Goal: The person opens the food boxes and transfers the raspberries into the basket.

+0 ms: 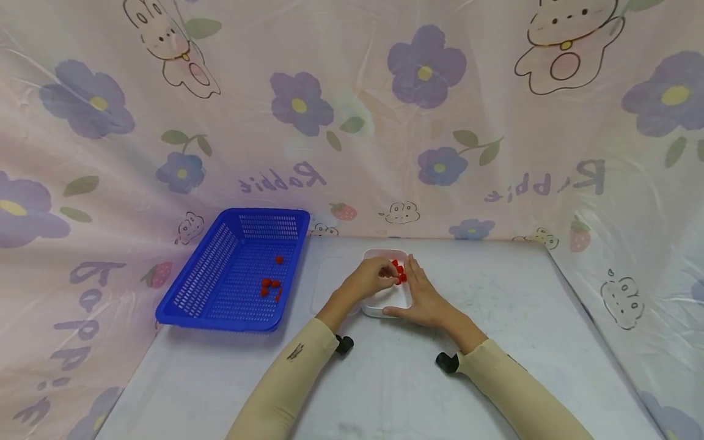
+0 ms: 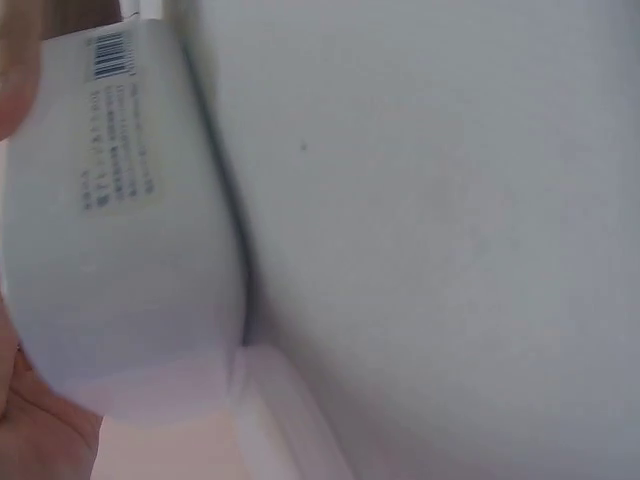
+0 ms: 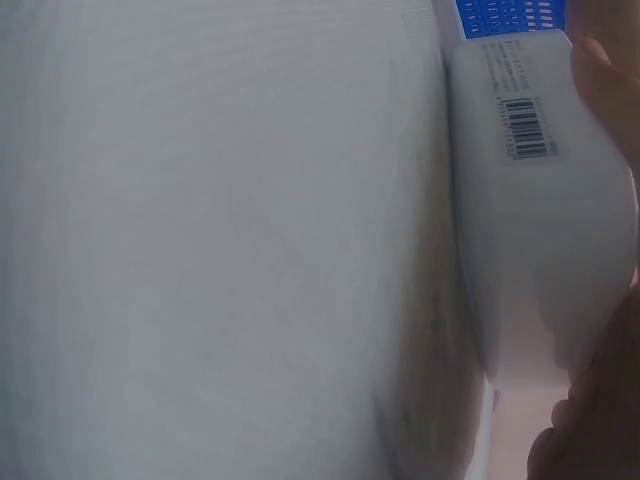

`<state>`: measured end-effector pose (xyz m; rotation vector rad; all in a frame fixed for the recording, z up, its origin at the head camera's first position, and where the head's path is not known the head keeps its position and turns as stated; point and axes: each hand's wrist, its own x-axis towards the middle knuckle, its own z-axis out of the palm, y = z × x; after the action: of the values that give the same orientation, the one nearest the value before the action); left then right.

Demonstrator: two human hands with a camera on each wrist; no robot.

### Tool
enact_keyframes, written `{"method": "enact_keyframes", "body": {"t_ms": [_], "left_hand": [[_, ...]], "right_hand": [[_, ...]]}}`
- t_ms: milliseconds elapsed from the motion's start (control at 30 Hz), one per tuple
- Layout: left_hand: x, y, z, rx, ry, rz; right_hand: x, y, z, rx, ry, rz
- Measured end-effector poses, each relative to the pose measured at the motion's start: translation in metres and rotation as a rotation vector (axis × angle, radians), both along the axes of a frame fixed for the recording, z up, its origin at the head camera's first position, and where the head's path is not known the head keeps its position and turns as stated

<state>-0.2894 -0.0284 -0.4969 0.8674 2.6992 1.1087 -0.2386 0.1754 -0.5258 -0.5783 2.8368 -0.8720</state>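
Observation:
A white rectangular box point(image 1: 377, 311) sits on the table with several small red pieces point(image 1: 400, 269) inside, near its right wall. My left hand point(image 1: 367, 279) reaches over the box from the left, and its thumb and forefinger pinch at one of the red pieces. From the right, my right hand point(image 1: 426, 300) holds the box, thumb at the near rim and fingers stretched along the right side. In the right wrist view the box wall point(image 3: 540, 230) carries a barcode label, with the right thumb beside it. The left wrist view also shows the labelled wall point(image 2: 130, 260).
A blue plastic basket point(image 1: 225, 321) stands to the left, holding several red pieces point(image 1: 266, 283). Between basket and box lies a flat clear lid point(image 1: 326, 284) on the white table point(image 1: 495, 287). Patterned sheeting point(image 1: 363, 153) hangs behind and at both sides.

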Motion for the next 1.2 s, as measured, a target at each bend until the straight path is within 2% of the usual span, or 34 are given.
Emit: {"method": "enact_keyframes", "body": {"t_ms": [267,533,867,1033,1200], "left_hand": [[0.008,-0.016,0.009,0.057,-0.01,0.061],[0.016,-0.039,0.02,0.138,0.044,0.092],[0.03,-0.065,0.034,0.146,0.096,0.225],[0.036,-0.072,0.046,0.128,0.105,0.292],[0.042,-0.082,0.062,0.133,0.139,0.326]], "right_hand": [[0.0,-0.002,0.001,0.003,-0.007,-0.01],[-0.001,-0.002,-0.001,0.025,-0.018,-0.016],[-0.002,-0.004,-0.002,0.032,-0.043,-0.035],[-0.002,-0.003,-0.002,0.028,-0.045,-0.037],[-0.001,-0.004,-0.002,0.023,-0.047,-0.036]]}}
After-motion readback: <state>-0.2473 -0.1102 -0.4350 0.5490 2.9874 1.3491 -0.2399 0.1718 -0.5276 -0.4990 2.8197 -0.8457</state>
